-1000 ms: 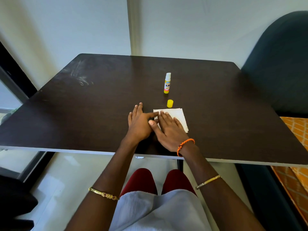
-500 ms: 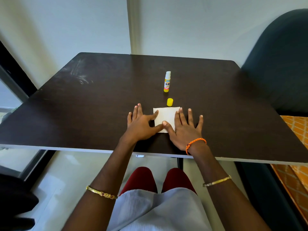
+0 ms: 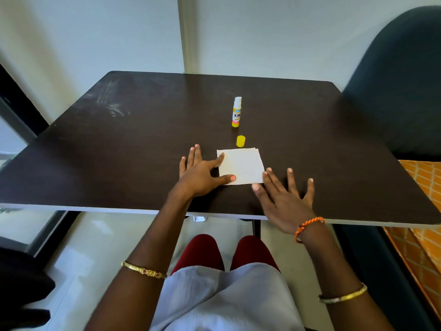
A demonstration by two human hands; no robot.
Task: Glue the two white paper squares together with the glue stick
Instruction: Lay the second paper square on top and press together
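While the left hand (image 3: pixel 199 172) stays, the right hand (image 3: pixel 285 197) has slid off the paper squares (image 3: pixel 242 166).

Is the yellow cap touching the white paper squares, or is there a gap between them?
Apart. The head view shows a thin strip of dark table between the yellow cap and the far edge of the white paper squares.

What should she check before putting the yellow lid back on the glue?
1. White paper squares stacked, edges nearly matching: ok.
2. Left hand pressing the stack with forefinger and thumb: ok.
3. Right hand open, holding nothing: ok.
4. Small yellow cap off, beside the stack: ok.
5. White and yellow glue stick upright, uncapped: ok.
6. Glue bond holding: cannot tell.
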